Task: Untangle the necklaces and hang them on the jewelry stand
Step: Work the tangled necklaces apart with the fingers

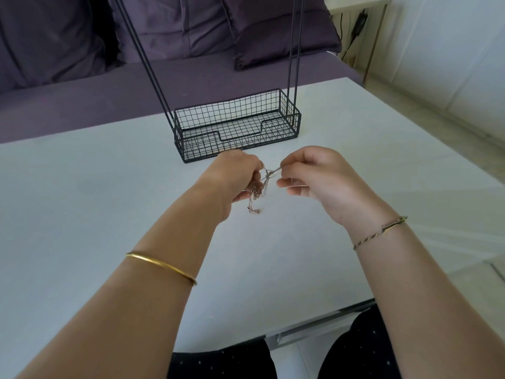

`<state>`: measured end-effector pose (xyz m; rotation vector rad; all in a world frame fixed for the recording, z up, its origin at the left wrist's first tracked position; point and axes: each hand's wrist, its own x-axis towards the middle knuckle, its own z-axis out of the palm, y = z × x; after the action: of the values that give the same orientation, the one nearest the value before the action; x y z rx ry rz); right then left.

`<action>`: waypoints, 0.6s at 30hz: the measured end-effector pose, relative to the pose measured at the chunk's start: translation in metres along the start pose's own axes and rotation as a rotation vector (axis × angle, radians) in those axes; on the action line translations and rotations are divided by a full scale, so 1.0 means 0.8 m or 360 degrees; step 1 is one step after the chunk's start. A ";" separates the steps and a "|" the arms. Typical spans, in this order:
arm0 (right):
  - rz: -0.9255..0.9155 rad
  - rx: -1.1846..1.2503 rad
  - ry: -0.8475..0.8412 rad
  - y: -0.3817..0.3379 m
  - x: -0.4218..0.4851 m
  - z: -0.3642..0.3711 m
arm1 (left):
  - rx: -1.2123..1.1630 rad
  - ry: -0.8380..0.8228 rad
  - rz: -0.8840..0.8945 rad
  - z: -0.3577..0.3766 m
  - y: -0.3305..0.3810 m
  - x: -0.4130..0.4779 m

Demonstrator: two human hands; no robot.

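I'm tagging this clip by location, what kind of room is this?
Probably a home living room: a purple sofa with cushions sits behind the white table holding a wire jewelry stand.

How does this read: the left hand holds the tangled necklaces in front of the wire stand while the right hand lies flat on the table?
Wrong on the right hand: in the head view it does not lie flat on the table but pinches a strand of the necklaces. The left hand does hold them, in front of the wire stand.
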<state>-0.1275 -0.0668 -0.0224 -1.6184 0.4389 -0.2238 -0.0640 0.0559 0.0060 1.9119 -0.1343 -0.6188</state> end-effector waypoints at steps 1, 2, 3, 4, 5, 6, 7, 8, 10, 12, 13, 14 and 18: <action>0.0020 0.0071 -0.0009 -0.001 0.000 0.000 | 0.0032 -0.0018 0.0006 0.000 0.000 -0.001; 0.0039 0.0137 -0.0019 -0.001 0.000 0.001 | 0.0065 -0.0035 0.0016 0.001 0.000 -0.001; 0.0055 0.0191 -0.0026 -0.001 0.000 0.001 | 0.0095 -0.0050 0.0025 0.001 -0.001 -0.002; 0.0066 0.0232 -0.0030 -0.002 0.000 0.001 | 0.0111 -0.0065 0.0029 0.001 -0.001 -0.002; 0.0074 0.0266 -0.0031 -0.002 0.000 0.001 | 0.0115 -0.0082 0.0031 0.001 -0.001 -0.002; 0.0081 0.0293 -0.0028 -0.002 0.000 0.000 | 0.0116 -0.0098 0.0031 0.002 -0.002 -0.001; 0.0087 0.0316 -0.0021 -0.003 0.000 0.000 | 0.0116 -0.0112 0.0030 0.002 -0.002 -0.001; 0.0093 0.0333 -0.0011 -0.003 0.000 0.000 | 0.0113 -0.0123 0.0028 0.001 -0.001 -0.001; 0.0101 0.0348 0.0006 -0.003 0.001 -0.002 | 0.0093 -0.0143 0.0028 0.001 -0.002 0.000; 0.0105 0.0351 0.0013 -0.003 0.001 -0.002 | 0.0067 -0.0171 0.0058 0.000 -0.004 0.002; 0.0107 0.0355 0.0014 -0.002 0.001 -0.002 | 0.0063 -0.0184 0.0085 0.000 -0.005 0.002; 0.0110 0.0368 0.0013 -0.003 0.001 -0.002 | 0.0068 -0.0189 0.0115 0.000 -0.006 0.003; 0.0133 0.0467 0.0007 -0.005 0.001 -0.002 | 0.0078 -0.0141 0.0158 0.000 -0.008 0.005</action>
<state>-0.1266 -0.0685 -0.0183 -1.3100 0.4540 -0.2179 -0.0617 0.0572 -0.0015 1.9129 -0.3017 -0.6383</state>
